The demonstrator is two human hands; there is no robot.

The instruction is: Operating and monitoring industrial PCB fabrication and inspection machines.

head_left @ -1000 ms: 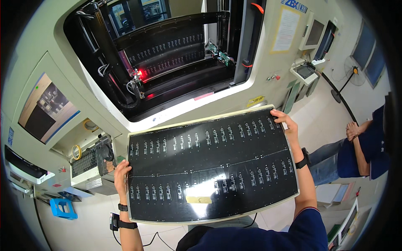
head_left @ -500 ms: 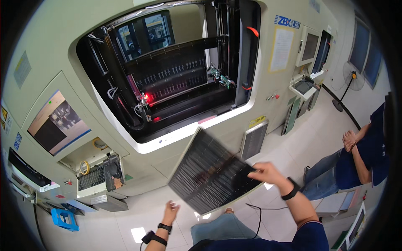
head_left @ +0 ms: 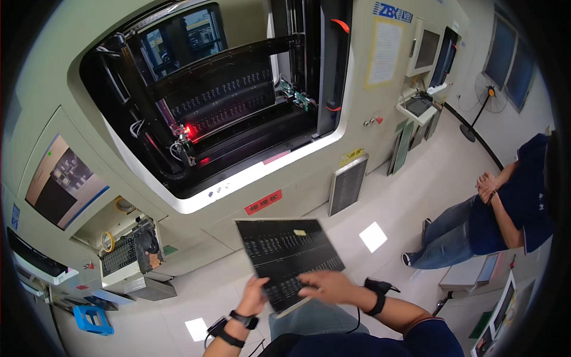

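A black circuit board panel point(head_left: 297, 253) with rows of small pale marks and light edges is held tilted in front of my body. A small yellow label point(head_left: 300, 232) sits near its far edge. My left hand point(head_left: 254, 296) is closed on the panel's near left edge. My right hand point(head_left: 327, 287) lies across the near right part of the panel, fingers stretched leftward and slightly blurred; whether they press on the surface cannot be told. Beyond the panel is a large cream machine point(head_left: 220, 221) with an open window onto a black interior point(head_left: 238, 140) and a red light.
At left are a monitor point(head_left: 66, 181), a keyboard point(head_left: 119, 257), a yellow tape roll point(head_left: 107, 241) and a blue stool point(head_left: 93, 320). Another framed panel point(head_left: 348, 185) leans against the machine. A person point(head_left: 476, 220) stands at right with hands clasped. Farther back stands a fan point(head_left: 490, 91).
The panel has turned and come closer to me. My left hand, free before, has taken its near left edge. My right hand has moved left from the panel's right corner onto its face.
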